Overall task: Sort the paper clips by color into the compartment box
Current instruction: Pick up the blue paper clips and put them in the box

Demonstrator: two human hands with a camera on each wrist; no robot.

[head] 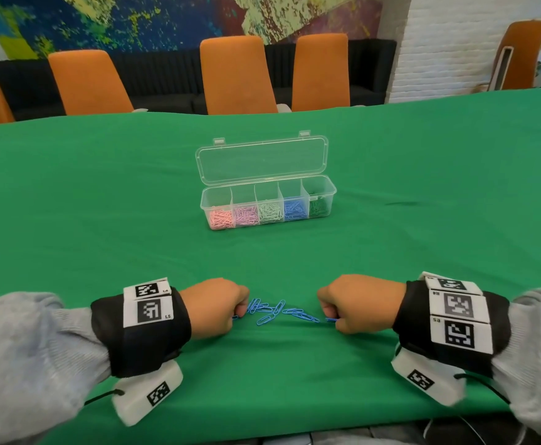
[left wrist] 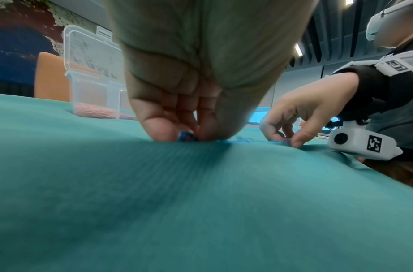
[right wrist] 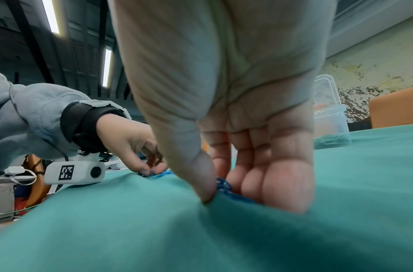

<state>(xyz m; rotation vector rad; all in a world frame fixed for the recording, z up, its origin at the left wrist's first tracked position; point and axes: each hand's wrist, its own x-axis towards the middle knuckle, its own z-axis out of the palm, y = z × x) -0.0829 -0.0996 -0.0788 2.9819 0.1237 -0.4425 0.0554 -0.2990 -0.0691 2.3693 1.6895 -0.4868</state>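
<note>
A clear compartment box (head: 267,200) stands open mid-table, its sections holding pink, lilac, white, blue and green clips. Several loose blue paper clips (head: 275,311) lie in a row on the green cloth near the front edge, between my hands. My left hand (head: 235,313) sits at the row's left end, with thumb and fingers pinching a blue clip (left wrist: 185,137) against the cloth. At the right end, my right hand (head: 331,319) pinches blue clips (right wrist: 224,185) between thumb and fingertips, also down on the cloth.
The green cloth (head: 423,236) covers the whole table. Orange chairs (head: 237,75) line the far edge. The box's lid (head: 262,159) stands tilted back behind the compartments. The near table edge (head: 262,435) lies just below my wrists.
</note>
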